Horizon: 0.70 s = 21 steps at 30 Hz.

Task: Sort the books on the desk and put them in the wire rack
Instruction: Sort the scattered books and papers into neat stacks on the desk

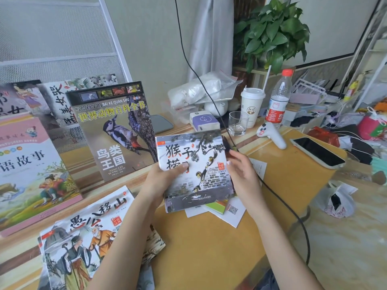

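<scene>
We hold a grey ink-painting book with monkeys on its cover (196, 170) above the middle of the desk (209, 248), cover facing up. Our left hand (165, 178) is clamped on its left edge, thumb pressed flat across the cover beside the title. Our right hand (240, 170) rests against the right edge with the fingers loosely spread; we cannot tell whether it truly grips or only steadies the book. Beneath the book, on the desk, lie some loose papers and a green-edged booklet (219, 207).

At the near left corner of the desk a stack of picture books lies flat, the top one showing two old men in robes (83, 237); our left forearm crosses over its right side. Along the left edge a pink storybook (31, 170) leans upright. Just beside it a bird encyclopedia with a woodpecker on the cover (117, 130) stands tilted back against the white wire rack (62, 49), and two more books (41, 99) stand in the rack behind it.

Towards the far edge sit a glass tumbler (237, 123), a paper cup with a straw (251, 105) and a water bottle (278, 99). A white controller (271, 132) and a phone (318, 151) lie near the right edge. A black cable (272, 191) trails across the desk.
</scene>
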### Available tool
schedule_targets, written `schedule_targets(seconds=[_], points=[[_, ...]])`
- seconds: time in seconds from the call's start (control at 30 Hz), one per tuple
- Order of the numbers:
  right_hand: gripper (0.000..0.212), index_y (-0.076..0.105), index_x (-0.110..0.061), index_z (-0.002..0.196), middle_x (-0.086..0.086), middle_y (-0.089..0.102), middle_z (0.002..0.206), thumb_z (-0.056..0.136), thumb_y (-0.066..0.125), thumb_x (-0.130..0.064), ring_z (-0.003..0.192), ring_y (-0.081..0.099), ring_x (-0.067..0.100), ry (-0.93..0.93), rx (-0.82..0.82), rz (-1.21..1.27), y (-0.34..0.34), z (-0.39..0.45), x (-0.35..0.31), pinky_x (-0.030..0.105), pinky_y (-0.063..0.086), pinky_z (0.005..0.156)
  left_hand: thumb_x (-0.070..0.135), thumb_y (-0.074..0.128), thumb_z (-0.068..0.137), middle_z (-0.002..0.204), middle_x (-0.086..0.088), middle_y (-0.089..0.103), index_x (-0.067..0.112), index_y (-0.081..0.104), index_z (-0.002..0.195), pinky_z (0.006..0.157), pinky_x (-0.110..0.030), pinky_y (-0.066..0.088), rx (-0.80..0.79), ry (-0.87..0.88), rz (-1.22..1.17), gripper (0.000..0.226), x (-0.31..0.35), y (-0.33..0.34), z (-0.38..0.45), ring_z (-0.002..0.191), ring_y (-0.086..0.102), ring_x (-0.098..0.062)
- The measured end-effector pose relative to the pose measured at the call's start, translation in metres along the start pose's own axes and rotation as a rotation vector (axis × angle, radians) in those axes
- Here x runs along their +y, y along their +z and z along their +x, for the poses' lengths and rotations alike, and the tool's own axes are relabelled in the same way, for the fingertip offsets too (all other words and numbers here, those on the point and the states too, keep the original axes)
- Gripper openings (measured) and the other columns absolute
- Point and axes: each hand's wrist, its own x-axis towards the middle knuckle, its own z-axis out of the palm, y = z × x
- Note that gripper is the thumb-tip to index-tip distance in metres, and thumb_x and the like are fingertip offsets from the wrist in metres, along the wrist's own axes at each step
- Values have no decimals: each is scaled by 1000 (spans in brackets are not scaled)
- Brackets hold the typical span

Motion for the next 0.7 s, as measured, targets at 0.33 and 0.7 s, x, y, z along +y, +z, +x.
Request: schedule_targets(seconds=[0.33, 0.7], points=[[56, 38, -26, 141, -12, 33, 146, 90, 55, -41, 140, 25, 15, 47, -106, -552, -28, 3, 13, 27, 26, 107, 8, 74, 79, 85, -9, 71, 4, 58, 103, 54, -28, 57, 430, -132, -145, 30, 12, -34, 13, 65, 70, -21], [53, 55, -28, 130, -8, 53, 134, 83, 56, -54, 117, 38, 21, -215, -113, -998, -9, -9, 16, 31, 33, 95, 27, 84, 65, 90, -11, 71, -3, 62, 110, 76, -32, 53, 326, -328, 58, 59, 10, -65, 23, 77, 66, -25]])
